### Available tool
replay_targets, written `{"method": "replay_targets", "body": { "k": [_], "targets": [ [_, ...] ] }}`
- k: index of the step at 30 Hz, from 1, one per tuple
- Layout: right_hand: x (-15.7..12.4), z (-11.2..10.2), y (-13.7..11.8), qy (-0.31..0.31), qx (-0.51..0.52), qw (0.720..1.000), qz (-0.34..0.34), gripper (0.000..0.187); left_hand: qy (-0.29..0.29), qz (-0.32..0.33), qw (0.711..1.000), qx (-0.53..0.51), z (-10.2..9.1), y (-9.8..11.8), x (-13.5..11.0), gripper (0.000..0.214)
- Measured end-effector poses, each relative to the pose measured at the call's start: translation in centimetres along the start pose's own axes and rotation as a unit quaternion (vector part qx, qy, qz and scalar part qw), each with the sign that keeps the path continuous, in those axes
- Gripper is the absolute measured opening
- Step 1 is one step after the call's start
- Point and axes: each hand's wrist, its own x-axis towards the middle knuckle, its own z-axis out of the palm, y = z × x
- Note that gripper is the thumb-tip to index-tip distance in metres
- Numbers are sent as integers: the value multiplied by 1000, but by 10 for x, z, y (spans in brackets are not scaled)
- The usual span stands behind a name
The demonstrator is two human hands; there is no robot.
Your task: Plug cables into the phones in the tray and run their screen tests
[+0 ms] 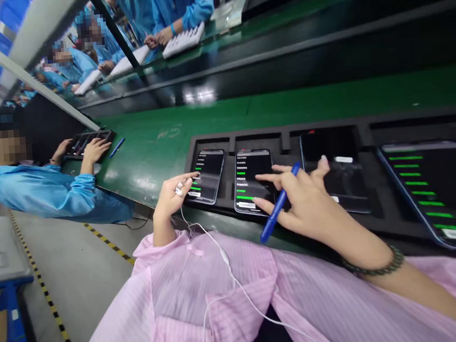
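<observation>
A black tray [280,136] on the green conveyor table holds several smartphones. My left hand [175,193] pinches a small metal plug on a white cable [227,265] at the lower edge of the leftmost phone [208,175]. My right hand [304,197] holds a blue pen [279,204] between its fingers, with the index finger stretched onto the second phone [252,179], whose screen shows green lines. A dark phone [341,171] lies under my right thumb. A fourth phone [432,188] with green lines lies at the right.
A person in a blue coat [45,189] at the left has both hands on another black tray [87,141], with a blue pen [116,147] beside it. Across the belt [282,58], several people in blue handle white trays [183,39]. Yellow-black floor tape [45,293] runs at the lower left.
</observation>
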Motion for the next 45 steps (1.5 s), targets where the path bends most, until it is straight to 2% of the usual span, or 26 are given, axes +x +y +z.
{"method": "replay_targets", "body": {
  "k": [3,11,18,27,36,45],
  "targets": [
    [-1,0,-1,-17,8,1000,22,35,10,-7,1000,2,3,0,2,44],
    [-1,-8,-6,-1,37,999,-31,29,71,66,995,-3,-1,-5,-10,56],
    [-2,-6,-4,-2,38,998,-45,32,58,48,997,25,-1,-3,-16,57],
    [-1,-7,-6,14,9,998,-66,29,49,77,996,7,1,-4,-15,51],
    [-2,-4,-4,30,-24,994,-102,23,42,100,994,30,3,-3,-12,50],
    [-1,-6,-5,33,-26,994,-105,29,34,99,993,49,5,-3,-11,47]
  ]
}}
